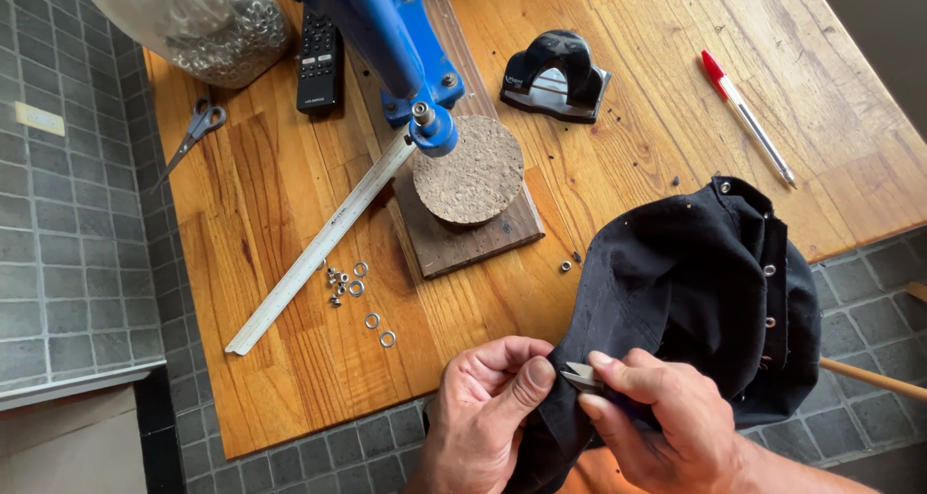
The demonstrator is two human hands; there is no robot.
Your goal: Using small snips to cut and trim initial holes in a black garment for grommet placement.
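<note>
A black fabric garment (695, 291) with metal eyelets along one edge hangs over the wooden table's near edge. My left hand (488, 397) pinches a fold of this fabric between thumb and fingers. My right hand (661, 417) grips a small metal cutting tool (582, 374), its pointed tip against the fabric beside my left thumb. Only the tool's tip shows; the rest is hidden in my fist.
On the wooden table (290, 195): a blue hand press (386, 40) over a round cork pad (469, 170), a metal ruler (319, 248), loose eyelets (352, 291), scissors (193, 132), a remote control (320, 61), a black holder (555, 74), a red-capped pen (748, 117), a bag of eyelets (193, 21).
</note>
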